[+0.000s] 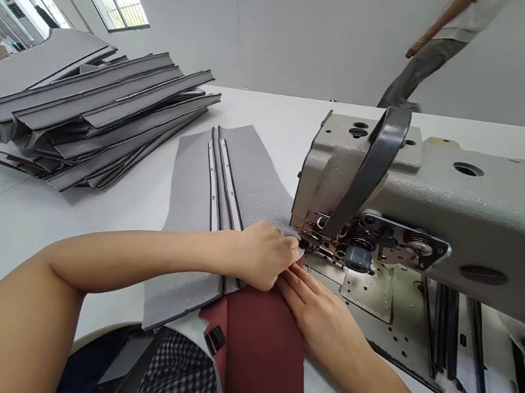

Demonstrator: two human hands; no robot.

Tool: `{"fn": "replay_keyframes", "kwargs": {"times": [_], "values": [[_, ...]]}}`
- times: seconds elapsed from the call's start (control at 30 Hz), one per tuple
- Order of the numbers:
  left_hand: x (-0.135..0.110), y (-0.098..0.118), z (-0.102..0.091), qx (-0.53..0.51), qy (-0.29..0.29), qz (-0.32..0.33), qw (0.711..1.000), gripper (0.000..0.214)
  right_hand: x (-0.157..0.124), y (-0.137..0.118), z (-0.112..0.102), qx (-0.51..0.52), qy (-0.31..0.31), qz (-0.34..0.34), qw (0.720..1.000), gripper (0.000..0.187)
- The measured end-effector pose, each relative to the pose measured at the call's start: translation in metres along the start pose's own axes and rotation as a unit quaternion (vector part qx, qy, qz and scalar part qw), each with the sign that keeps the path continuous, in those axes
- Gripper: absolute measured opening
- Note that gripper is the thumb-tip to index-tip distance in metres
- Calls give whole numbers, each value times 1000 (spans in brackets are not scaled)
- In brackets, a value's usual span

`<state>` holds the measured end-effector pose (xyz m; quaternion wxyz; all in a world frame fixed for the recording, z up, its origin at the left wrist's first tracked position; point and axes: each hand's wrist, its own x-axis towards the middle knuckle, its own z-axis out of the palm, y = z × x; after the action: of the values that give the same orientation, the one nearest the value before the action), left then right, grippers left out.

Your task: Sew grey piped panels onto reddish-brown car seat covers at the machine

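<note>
My left hand (267, 255) is closed, with curled fingers pinching the edge of a grey fabric panel (259, 182) just left of the sewing machine's (362, 234) needle area. Two pale strips (229, 184) and a dark seam run along the panel. My right hand (312, 303) lies flat with its fingers stretched out on a dark red piece (264, 359), its fingertips close to the left hand. The red piece meets the grey panel under my hands and hangs down toward my lap. My hands hide the exact place where the two overlap.
A messy stack of grey panels with dark edging (120, 110) lies at the left of the white table (128, 268). More dark-edged strips (452, 331) lie right of the machine bed. Beyond the table, a person (436, 44) stands near the wall.
</note>
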<state>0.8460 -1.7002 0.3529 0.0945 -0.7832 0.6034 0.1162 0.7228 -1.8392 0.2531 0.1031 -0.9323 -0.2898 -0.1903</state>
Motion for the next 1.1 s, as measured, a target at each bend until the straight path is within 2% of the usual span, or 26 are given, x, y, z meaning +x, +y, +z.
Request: {"fn": "replay_keyframes", "kwargs": {"times": [0.13, 0.27, 0.4, 0.5, 0.63, 0.73, 0.83, 0.97, 1.1], "values": [[-7, -1, -8, -7, -23, 5, 1000, 24, -3, -10, -1, -21, -7, -5, 1000, 46], [2, 6, -9, -35, -70, -19, 997, 21, -1, -15, 6, -44, 2, 6, 999, 41], [12, 9, -3, -30, -58, -13, 998, 22, 3, -10, 10, -51, -7, 24, 998, 36], [7, 6, -5, -46, -49, -21, 997, 24, 3, -12, 6, -48, -6, 37, 998, 40], [-5, 2, -19, -41, -68, -23, 997, 29, 2, -30, 2, -13, -4, -8, 1000, 51], [-5, 4, -25, -48, -108, -31, 993, 23, 4, -46, 9, -35, 7, 3, 999, 38], [3, 9, -20, -67, -132, -36, 988, 22, 9, -53, 19, -56, 1, 27, 998, 21], [15, 12, -6, -79, -118, -47, 989, 24, 10, -47, 29, -65, 13, 27, 997, 10], [19, 14, 1, -87, -85, -69, 990, 28, 8, -38, 36, -81, 45, 43, 995, 14]]}}
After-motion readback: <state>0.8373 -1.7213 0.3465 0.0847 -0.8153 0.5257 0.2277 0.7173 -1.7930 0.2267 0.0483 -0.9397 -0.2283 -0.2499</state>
